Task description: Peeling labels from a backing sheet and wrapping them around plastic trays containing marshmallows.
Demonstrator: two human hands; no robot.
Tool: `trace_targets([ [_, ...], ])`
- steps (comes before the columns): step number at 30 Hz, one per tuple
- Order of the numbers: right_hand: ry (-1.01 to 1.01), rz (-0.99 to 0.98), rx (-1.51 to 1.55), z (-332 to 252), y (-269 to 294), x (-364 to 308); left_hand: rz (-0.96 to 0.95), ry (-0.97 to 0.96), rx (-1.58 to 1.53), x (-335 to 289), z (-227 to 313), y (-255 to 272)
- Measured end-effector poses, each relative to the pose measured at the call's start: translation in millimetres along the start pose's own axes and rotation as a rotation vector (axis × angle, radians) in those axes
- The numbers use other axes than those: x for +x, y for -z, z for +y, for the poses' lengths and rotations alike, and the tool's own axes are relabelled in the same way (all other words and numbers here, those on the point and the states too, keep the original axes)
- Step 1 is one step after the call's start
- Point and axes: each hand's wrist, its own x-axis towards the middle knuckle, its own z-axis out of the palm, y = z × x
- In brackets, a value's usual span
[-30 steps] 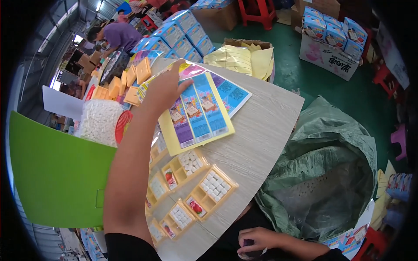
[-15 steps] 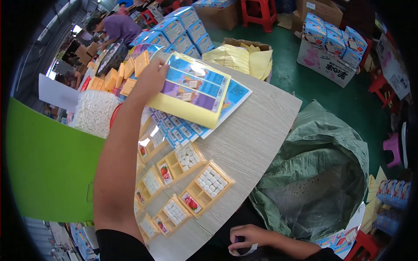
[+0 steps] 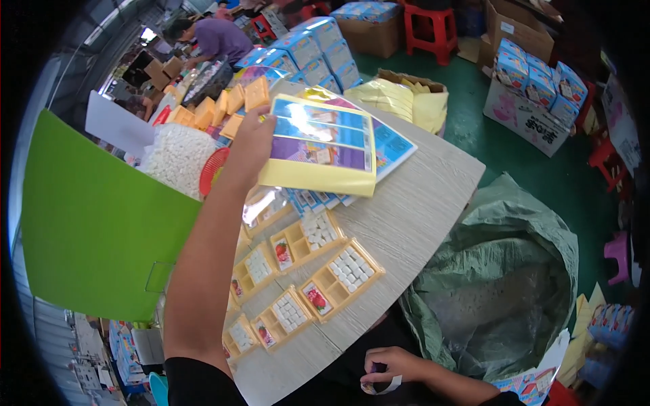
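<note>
My left hand (image 3: 254,143) is closed on the left edge of a yellow-backed sticker sheet (image 3: 325,177) with blue and purple printed panels. The sheet is above other printed sheets (image 3: 396,150) lying on the table. Low in the view, my right hand (image 3: 394,365) is curled around something small and purple, mostly hidden, with a white strip (image 3: 391,386) sticking out below its fingers. Nearer me on the table lie several pale orange trays (image 3: 325,298), filled partly with small white blocks (image 3: 352,269), each with a strawberry picture in one compartment.
A green plastic sack (image 3: 501,230) gapes beside the table's right edge. Behind the sheets are loose orange trays (image 3: 220,107), a bag of white blocks (image 3: 177,152) and stacked blue boxes (image 3: 315,54). A green panel (image 3: 101,223) stands left. Another person (image 3: 217,40) works farther back.
The view has turned slightly, shifting the table and trays rightward in it. The sheet in my left hand now looks more level. My right hand keeps its curled grip.
</note>
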Motion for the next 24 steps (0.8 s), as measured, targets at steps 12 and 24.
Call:
trace_targets([
  [12, 0.122, 0.139, -0.063, -6, -5, 4, -0.288, -0.803, 1.267, 48, 63, -30],
  [24, 0.083, 0.160, -0.001, -13, -5, -2, -0.350, -1.140, 1.114, 30, -4, -126],
])
